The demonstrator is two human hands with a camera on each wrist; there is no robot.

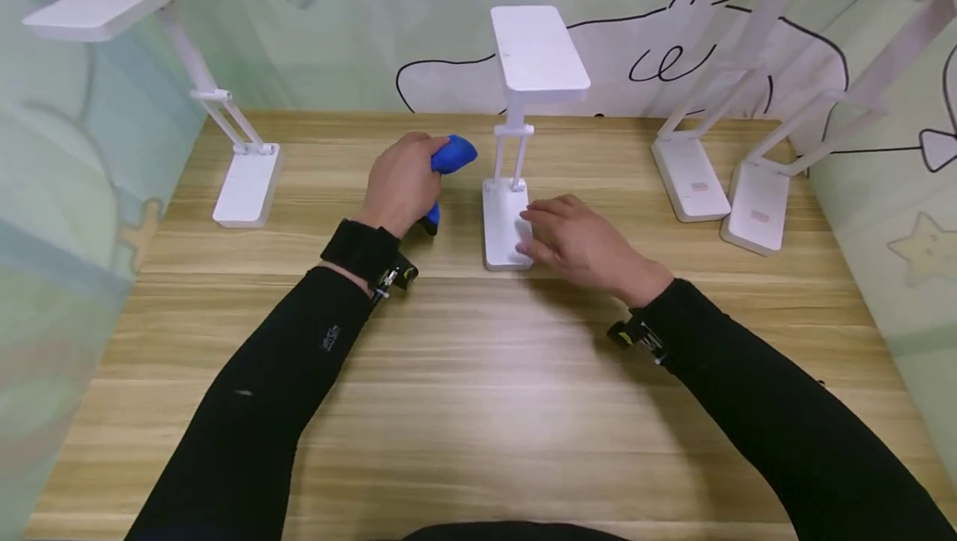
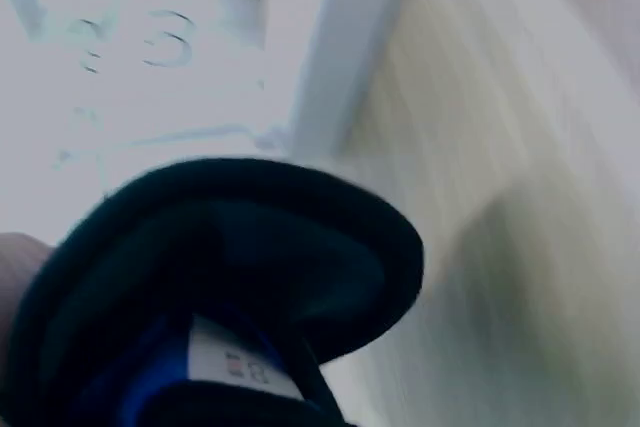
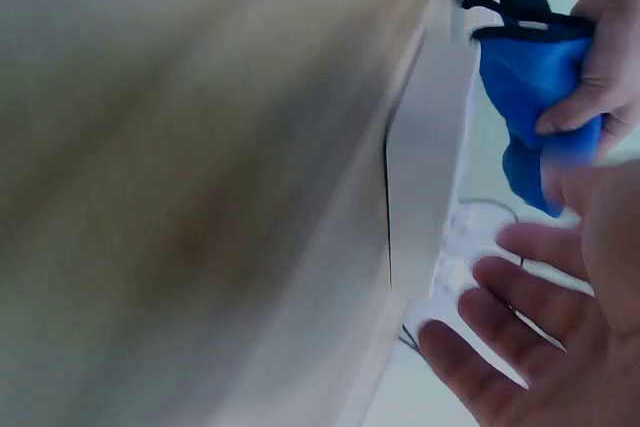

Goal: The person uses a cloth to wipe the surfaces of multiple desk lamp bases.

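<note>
My left hand grips a soft blue cloth item with black edging, held over the table left of the middle desk lamp. In the left wrist view its dark lining fills the lower left, with a white label inside. A black strap sticks out from its end in the right wrist view. The white middle desk lamp stands upright, its head raised. My right hand is at the right side of the lamp's base, fingers spread and relaxed, holding nothing.
Another white desk lamp stands at the left. Two more, a nearer-middle lamp and a far-right lamp, stand close together at the right. Patterned walls enclose the wooden table at the back and sides.
</note>
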